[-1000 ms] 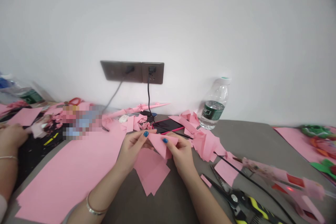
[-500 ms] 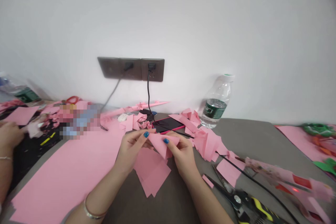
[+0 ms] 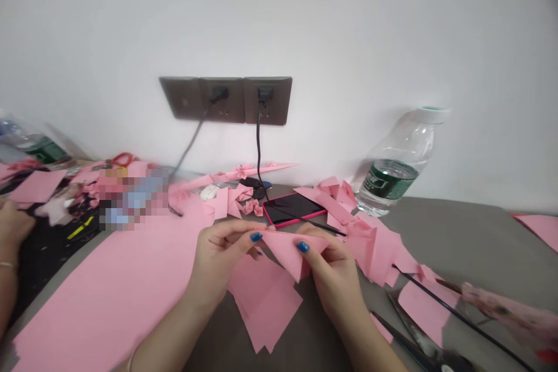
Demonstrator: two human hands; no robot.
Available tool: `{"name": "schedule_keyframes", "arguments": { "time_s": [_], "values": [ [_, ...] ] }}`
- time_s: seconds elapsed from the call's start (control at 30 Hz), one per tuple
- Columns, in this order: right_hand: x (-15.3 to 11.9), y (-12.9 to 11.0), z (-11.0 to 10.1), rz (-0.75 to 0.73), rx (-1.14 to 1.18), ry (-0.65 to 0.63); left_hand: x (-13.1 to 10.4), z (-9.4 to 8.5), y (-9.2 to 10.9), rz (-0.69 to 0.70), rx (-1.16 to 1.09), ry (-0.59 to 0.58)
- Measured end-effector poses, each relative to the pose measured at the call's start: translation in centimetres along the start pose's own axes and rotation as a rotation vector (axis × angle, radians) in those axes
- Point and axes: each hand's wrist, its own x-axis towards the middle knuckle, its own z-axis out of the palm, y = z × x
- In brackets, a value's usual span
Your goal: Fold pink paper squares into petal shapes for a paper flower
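Pinching the paper (image 3: 281, 249) from both sides, the left hand (image 3: 218, 258) and right hand (image 3: 337, 273) are keeping much the same grip as a second ago. Each is closing thumb and fingers on it, the left at its left corner, the right on its right part. The paper is hanging between them as a pink folded triangle, its point facing near, above the loose squares (image 3: 272, 305) on the table (image 3: 440, 232).

What is changing most is the view: the bottle (image 3: 392, 177) is showing larger and farther right, and the gun (image 3: 510, 305) and snips (image 3: 405, 340) are running out of the frame on the near right. The phone (image 3: 296, 208) is lying just beyond the hands and is looking larger too. None of these is clearly moving on the table.

For the folding, this is seeming a small adjustment or a hold rather than a new step: the paper is keeping its triangular form, and neither hand is letting go. Whether the hidden fingers are pressing a crease behind it, the view is not telling.
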Motion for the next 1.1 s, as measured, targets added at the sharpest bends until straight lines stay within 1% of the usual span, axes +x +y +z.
{"name": "schedule_keyframes", "arguments": {
  "time_s": [0.33,0.53,0.8,0.9,1.1],
  "values": [
    [-0.16,-0.18,-0.13,-0.022,-0.008,-0.025,0.03,0.04,0.23,-0.010,0.022,0.029],
    [-0.14,-0.26,-0.15,-0.015,-0.004,-0.033,-0.02,0.10,0.53,-0.014,-0.013,-0.021],
    [-0.21,-0.08,-0.35,-0.035,0.002,-0.046,0.00,-0.04,0.42,-0.040,-0.057,-0.033],
    [-0.21,-0.13,-0.32,-0.039,-0.005,-0.059,-0.09,-0.09,0.40,-0.055,-0.054,-0.014],
    [-0.23,-0.26,-0.09,-0.031,-0.018,-0.073,0.06,-0.10,0.26,-0.110,-0.046,0.067]
  ]
}}
